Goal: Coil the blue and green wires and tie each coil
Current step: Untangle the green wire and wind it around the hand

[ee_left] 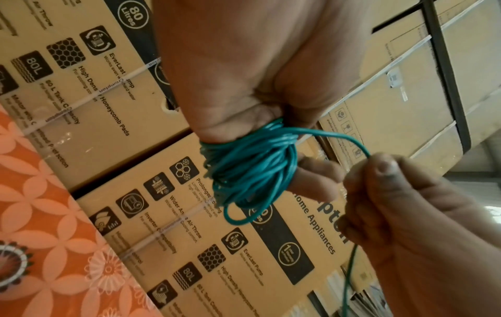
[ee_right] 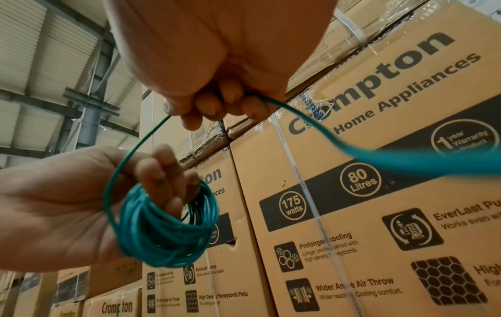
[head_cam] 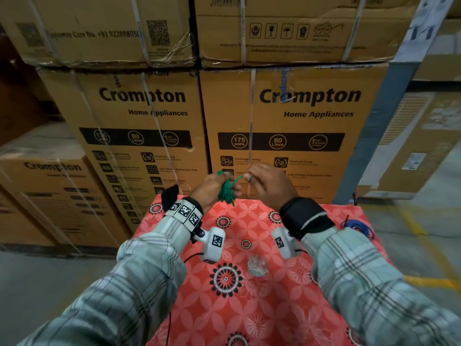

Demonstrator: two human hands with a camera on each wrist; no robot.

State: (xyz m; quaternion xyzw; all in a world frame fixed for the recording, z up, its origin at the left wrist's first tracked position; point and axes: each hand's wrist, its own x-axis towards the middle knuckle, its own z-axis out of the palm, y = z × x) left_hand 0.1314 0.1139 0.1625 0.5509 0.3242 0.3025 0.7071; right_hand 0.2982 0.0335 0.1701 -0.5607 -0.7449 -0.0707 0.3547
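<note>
The green wire (head_cam: 226, 191) is wound into a small coil of many loops, held up in the air above the far edge of the table (head_cam: 249, 308), in front of the stacked cardboard boxes (head_cam: 294, 126). The left hand (head_cam: 212, 187) grips the coil, its fingers curled through and around the loops, as the left wrist view shows with the bundle bunched under the palm. A single free strand leaves the coil and arcs over to the right hand (head_cam: 268, 182), which pinches it between thumb and curled fingertips (ee_right: 208, 105); past that pinch the strand runs on, loose, toward the right wrist camera. The two hands are close together, almost touching, with only the short arc of wire between them.

The blue wire (head_cam: 359, 227) lies in a loose tangle on the right edge of the table, well apart from both hands. The table is covered with a red cloth printed with pale and dark flower rings. A small clear, shiny object (head_cam: 258, 265) lies on the cloth near the middle; what it is I cannot tell. Both sleeves are pale plaid
</note>
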